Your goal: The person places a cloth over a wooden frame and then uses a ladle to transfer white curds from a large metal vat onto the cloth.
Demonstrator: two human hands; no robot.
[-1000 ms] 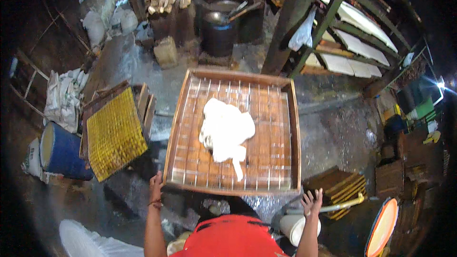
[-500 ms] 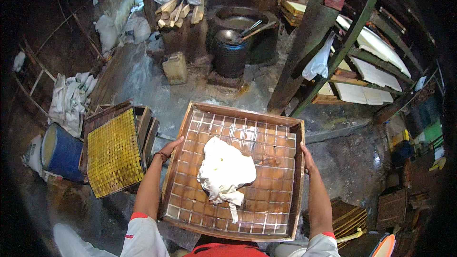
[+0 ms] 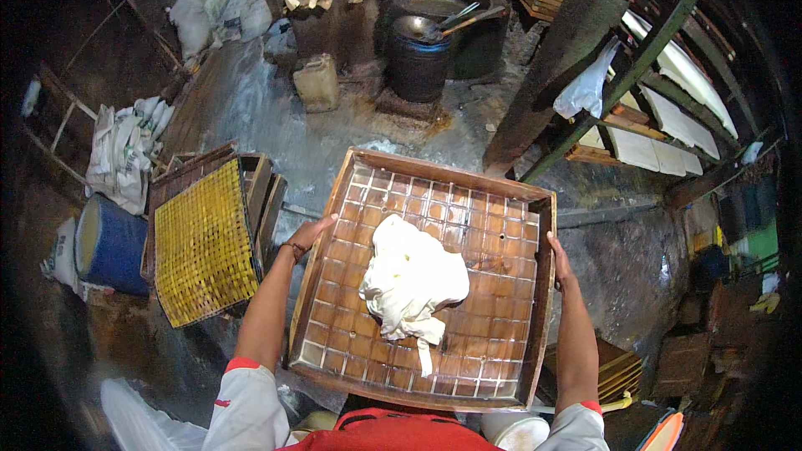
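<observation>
My left hand [image 3: 311, 234] and my right hand [image 3: 561, 262] grip opposite sides of a square wooden tray [image 3: 455, 172], carried in front of my body. Raised walls surround its wet brown floor, which is marked into a grid of small squares. A bunched white cloth [image 3: 413, 280] lies left of the tray's middle, with one strip trailing toward me. The fingers of both hands are partly hidden behind the tray walls. A band circles my left wrist.
At left, a yellow woven mat [image 3: 205, 242] leans on wooden frames beside a blue drum [image 3: 113, 238]. Ahead stand a metal pan [image 3: 418, 29], a large round vat [image 3: 493, 29] and a jerrycan [image 3: 316, 83]. A wooden post [image 3: 543, 83] and racks of white slabs [image 3: 681, 121] rise at right.
The whole view has tilted down and shifted slightly, so the surroundings sit higher and farther right. The tray stays between both hands, and the cloth keeps its place on it.
</observation>
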